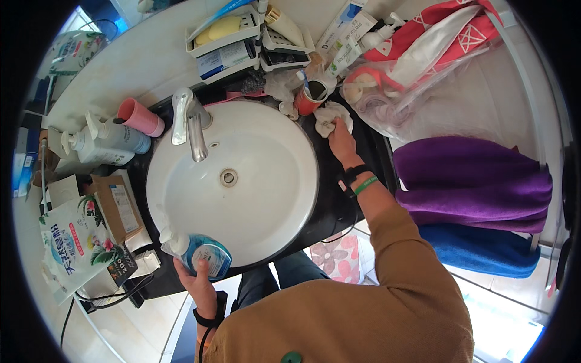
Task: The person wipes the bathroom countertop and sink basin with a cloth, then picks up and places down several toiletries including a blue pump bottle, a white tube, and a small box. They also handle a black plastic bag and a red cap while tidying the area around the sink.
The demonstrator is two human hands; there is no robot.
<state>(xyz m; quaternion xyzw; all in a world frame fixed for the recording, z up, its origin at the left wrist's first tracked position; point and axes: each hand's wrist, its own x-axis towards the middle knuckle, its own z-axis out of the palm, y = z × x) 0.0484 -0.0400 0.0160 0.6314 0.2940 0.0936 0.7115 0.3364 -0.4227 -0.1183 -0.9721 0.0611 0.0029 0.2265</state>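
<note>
My left hand (199, 277) holds a blue pump bottle (208, 256) with a white top at the near left edge of the white washbasin (295, 199). At the basin's right, my right hand (342, 141) is on a crumpled white cloth or tissue (332, 119) that lies on the black countertop (333, 206). Just beyond the cloth stands a red cup (307, 103) with a toothbrush (303, 78) in it. The chrome faucet (198, 136) reaches over the basin from the back left.
Pump bottles (102, 156) and a pink cup (140, 119) stand left of the faucet. A cardboard box (115, 206) and a printed packet (72, 240) lie nearer. White racks (227, 43) hold soap behind. Purple (472, 181) and blue towels (481, 252) hang at right.
</note>
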